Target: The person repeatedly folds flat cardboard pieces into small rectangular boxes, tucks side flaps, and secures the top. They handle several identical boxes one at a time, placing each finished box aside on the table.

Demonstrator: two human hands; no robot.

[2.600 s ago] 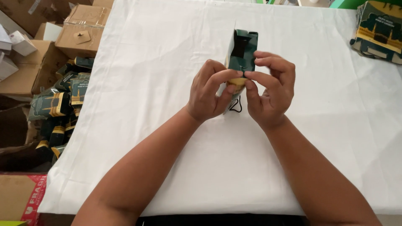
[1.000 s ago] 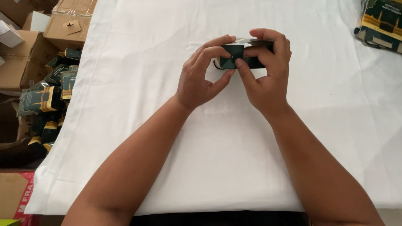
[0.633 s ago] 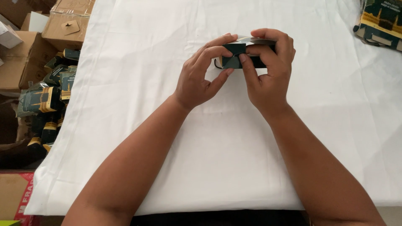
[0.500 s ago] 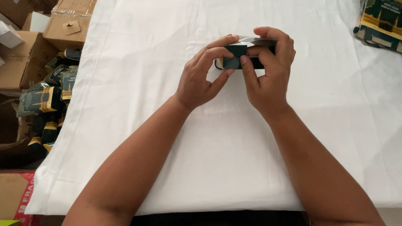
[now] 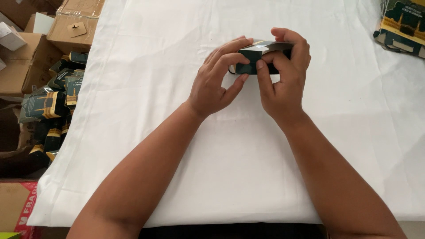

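Right now both hands are closing up a small dark green carton (image 5: pixel 252 62), held just above the white cloth (image 5: pixel 146 53) of the table, toward twelve o'clock from the person. The carton lies on its side, long axis running from nine to three o'clock, with a pale gold-edged flap showing along its top.

The left hand (image 5: pixel 217 82) pinches the carton's nine o'clock end: its fingers curl over the top edge and the thumb presses up from below. The right hand (image 5: pixel 281 79) wraps the three o'clock end, fingers hooked over the far side, thumb pressed flat against the near face beside the left fingertips. A thin dark loop, perhaps a cord, peeks out under the left fingers; I cannot tell what it belongs to.

By my judgement the step in hand is tucking or pressing an end flap shut. The next move would call for a steady hold from the right hand while the left fingertips push the flap fully home without crushing the thin card.

Whether anything sits inside the carton cannot be seen. At nine o'clock, off the table edge, an open brown cardboard box (image 5: pixel 26 66) holds a jumble of like green-and-gold cartons (image 5: pixel 44 104). At two o'clock, a stack of flat green cartons (image 5: pixel 403 24) rests on the cloth.
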